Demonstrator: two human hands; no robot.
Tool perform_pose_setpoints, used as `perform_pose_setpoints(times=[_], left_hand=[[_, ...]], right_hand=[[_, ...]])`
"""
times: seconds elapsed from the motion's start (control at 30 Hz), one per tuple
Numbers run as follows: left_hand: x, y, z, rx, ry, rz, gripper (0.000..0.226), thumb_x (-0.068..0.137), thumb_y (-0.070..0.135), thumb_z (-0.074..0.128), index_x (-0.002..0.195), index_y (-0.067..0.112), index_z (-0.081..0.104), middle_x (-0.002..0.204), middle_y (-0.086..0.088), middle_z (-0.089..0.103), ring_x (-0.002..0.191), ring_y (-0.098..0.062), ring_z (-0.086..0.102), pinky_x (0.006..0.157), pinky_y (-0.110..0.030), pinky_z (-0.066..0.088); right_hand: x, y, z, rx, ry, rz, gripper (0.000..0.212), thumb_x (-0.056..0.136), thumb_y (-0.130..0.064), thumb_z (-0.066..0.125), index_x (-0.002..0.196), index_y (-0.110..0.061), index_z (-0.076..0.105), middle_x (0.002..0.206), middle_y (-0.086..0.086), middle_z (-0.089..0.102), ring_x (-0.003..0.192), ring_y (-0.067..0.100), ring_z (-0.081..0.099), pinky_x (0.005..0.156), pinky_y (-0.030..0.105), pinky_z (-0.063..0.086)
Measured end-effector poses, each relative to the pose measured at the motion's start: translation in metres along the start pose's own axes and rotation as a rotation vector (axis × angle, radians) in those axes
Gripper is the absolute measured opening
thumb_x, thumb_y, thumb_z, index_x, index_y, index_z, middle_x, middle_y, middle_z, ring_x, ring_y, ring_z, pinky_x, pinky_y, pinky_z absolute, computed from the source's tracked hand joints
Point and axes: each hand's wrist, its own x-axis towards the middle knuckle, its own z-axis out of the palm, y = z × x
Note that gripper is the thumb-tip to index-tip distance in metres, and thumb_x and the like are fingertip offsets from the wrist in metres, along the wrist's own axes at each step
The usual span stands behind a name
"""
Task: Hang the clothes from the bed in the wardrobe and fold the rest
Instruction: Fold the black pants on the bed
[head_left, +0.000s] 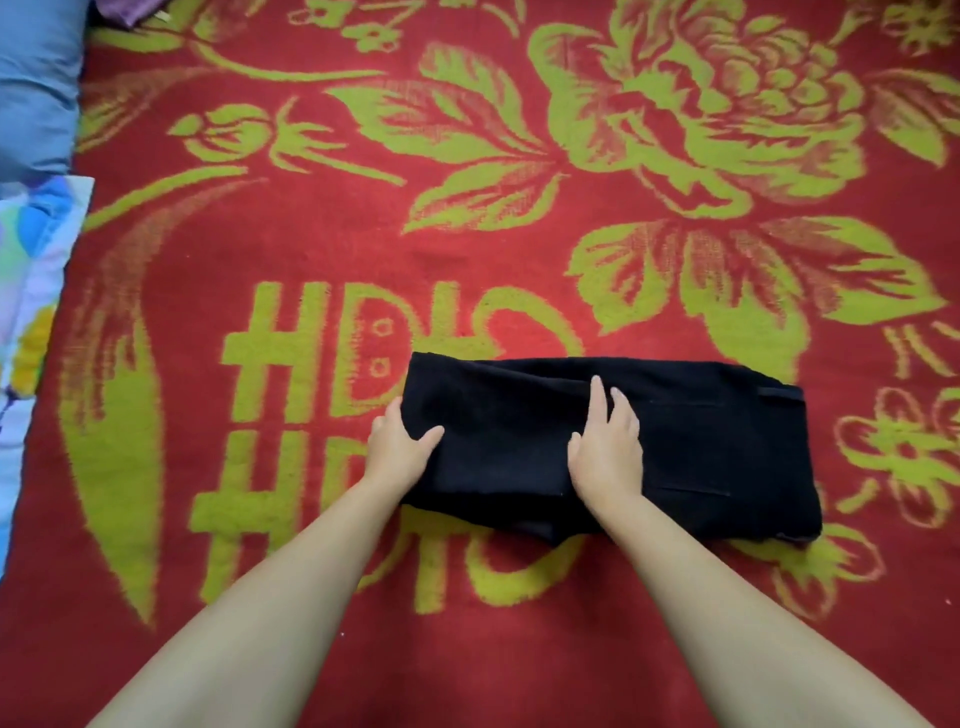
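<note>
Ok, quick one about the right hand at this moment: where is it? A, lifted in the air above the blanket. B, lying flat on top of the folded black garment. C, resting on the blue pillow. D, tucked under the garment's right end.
B: the right hand lies flat, fingers straight, on top of the folded black garment, while the left hand grips the garment's left edge.

garment (701, 447) on blanket (467, 208) | pillows (36, 88) far left

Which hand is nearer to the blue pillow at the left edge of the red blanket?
Left. The left hand grips the left end of the folded black garment, on the side toward the blue pillow. The right hand presses flat on the garment's middle, farther away.
</note>
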Motion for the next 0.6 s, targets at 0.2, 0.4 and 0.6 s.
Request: perform_pose_setpoints(times=[0.2, 0.4, 0.6], left_hand=[[0.014, -0.005, 0.005, 0.039, 0.013, -0.050, 0.076, 0.079, 0.031, 0.075, 0.142, 0.014, 0.035, 0.136, -0.009, 0.048, 0.123, -0.028, 0.048, 0.100, -0.039, 0.041], [-0.004, 0.018, -0.013, -0.129, -0.091, -0.068, 0.049, 0.079, 0.028, 0.074, 0.118, 0.020, 0.045, 0.118, -0.002, 0.059, 0.104, -0.022, 0.057, 0.090, -0.038, 0.047], [-0.057, 0.068, -0.027, -0.330, -0.425, 0.151, 0.050, 0.085, 0.028, 0.069, 0.129, 0.024, 0.046, 0.122, 0.000, 0.061, 0.104, -0.014, 0.063, 0.087, -0.031, 0.051]], right_hand=[[-0.012, 0.014, 0.045, -0.298, -0.287, -0.290, 0.065, 0.101, -0.044, 0.021, 0.152, -0.018, -0.010, 0.153, -0.003, -0.030, 0.144, 0.013, -0.023, 0.116, 0.056, -0.001], [-0.017, -0.010, 0.013, -0.078, -0.360, -0.164, 0.058, 0.102, -0.035, 0.032, 0.153, -0.014, 0.013, 0.161, 0.004, -0.002, 0.148, 0.016, -0.001, 0.117, 0.053, 0.001], [-0.047, -0.052, -0.057, 0.805, -0.243, 0.021, 0.060, 0.095, -0.050, 0.047, 0.147, -0.023, 0.035, 0.147, -0.003, 0.042, 0.133, 0.009, 0.040, 0.102, 0.021, 0.030]])
